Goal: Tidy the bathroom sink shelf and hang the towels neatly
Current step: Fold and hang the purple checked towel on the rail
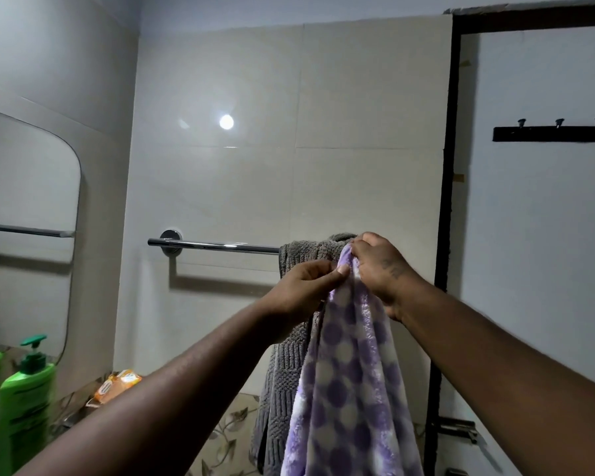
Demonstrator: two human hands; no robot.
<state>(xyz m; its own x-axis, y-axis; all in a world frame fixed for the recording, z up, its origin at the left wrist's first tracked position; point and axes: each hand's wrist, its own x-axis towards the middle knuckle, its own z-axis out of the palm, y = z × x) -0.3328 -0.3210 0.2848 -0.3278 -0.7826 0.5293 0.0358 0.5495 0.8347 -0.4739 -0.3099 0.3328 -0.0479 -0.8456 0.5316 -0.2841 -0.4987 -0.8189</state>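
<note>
Both the left hand (306,283) and right hand (380,269) are pinching the soft, light, floppy purple checked towel's (351,389) top edge at frame centre, the sensible hold.

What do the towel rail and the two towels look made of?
The towel rail looks like polished metal, likely chrome or steel, given its mirror-bright highlights. The purple checked towel seems to be soft fleece or microfibre, judging by its fuzzy pile. The grey towel is probably woven cotton, showing a ribbed, blocky texture.
</note>
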